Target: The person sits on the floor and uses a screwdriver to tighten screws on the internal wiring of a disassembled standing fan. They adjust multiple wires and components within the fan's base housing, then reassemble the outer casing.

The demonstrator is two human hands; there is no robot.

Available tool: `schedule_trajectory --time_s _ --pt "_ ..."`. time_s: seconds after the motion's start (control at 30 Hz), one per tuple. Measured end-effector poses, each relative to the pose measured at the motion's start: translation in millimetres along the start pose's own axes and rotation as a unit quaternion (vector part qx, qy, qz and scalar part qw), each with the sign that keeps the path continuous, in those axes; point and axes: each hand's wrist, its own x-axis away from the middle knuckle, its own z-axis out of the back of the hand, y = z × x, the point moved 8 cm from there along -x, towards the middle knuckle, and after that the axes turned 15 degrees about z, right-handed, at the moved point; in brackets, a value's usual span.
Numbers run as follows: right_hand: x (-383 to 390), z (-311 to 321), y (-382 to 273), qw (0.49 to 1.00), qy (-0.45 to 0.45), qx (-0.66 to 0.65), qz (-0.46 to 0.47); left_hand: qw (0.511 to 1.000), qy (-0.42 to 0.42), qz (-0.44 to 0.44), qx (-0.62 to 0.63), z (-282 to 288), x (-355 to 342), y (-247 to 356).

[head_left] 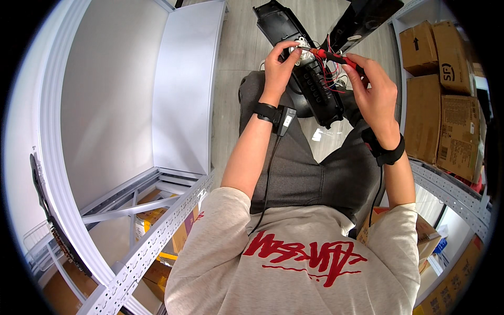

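My right hand grips a screwdriver with a red and black handle, its shaft pointing left. The tip ends at the thumb and forefinger of my left hand, which are closed in a pinch; whatever lies between them is too small to make out. Just beneath is a silvery-white part set in a long black plastic housing, which lies slanted between my legs. Thin red, white and dark wires run from the housing toward a second black casing at the upper right.
Cardboard boxes are stacked on a metal rack to the right. A white shelf panel and perforated rack beams stand at the left. Cables trail from both wristbands. A scrap of clear plastic lies on the floor.
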Motion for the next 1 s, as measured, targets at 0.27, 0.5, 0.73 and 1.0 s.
schedule_trajectory --time_s 0.27,0.5,0.73,1.0 --pt "0 0 -2 0.999 -0.003 0.001 0.047 1.000 0.003 0.002 0.010 2 -2 -4" --pt "0 8 -3 1.000 0.002 0.003 0.011 1.000 0.006 0.010 0.021 0 0 1" --pt "-9 10 1 0.999 0.010 0.041 0.024 1.000 0.002 0.009 0.017 0 -1 0" --pt "-20 3 3 0.998 -0.019 0.052 0.012 1.000 0.008 -0.008 0.008 1 -2 -1"
